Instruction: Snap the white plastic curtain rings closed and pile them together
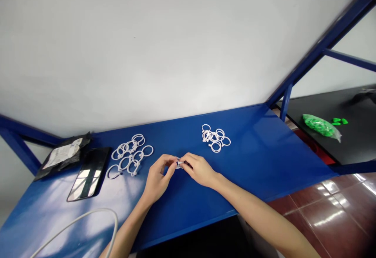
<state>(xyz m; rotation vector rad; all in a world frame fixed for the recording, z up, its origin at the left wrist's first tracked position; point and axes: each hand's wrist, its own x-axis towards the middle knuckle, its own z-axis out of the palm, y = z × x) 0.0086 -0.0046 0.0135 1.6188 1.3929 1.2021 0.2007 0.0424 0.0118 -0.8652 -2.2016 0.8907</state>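
Held low at centre, above the table (188, 207): one small white ring (178, 164), partly hidden by fingers, with a darker detail at its middle too small to make out. Left hand (158, 177): grip closed to a pinch, thumb and fingertips on the ring's left side. Right hand (200, 169): grip likewise closed, thumb and fingertips on the right side, nearly meeting the left. Loose on the blue surface, left of the hands: a larger spread of white rings (128, 157), overlapping, small knobs on several. Farther back, to the right: a smaller, tighter cluster of white rings (214, 136). At far left: a black smartphone (88, 175), face up, glossy with reflections; close behind it, a crumpled black plastic package (81, 145) bearing a white label (63, 154), printed, text too blurred to read. In the near left foreground: a pale cable (98, 210), looped, crossing the view of the left forearm. Behind: a plain white wall (176, 54), with blue metal framing (315, 56) at both sides. Beyond the right-hand frame: a black surface (311, 103) with a clear bag of bright green pieces (320, 126) and a few loose green pieces (336, 120) just beside.
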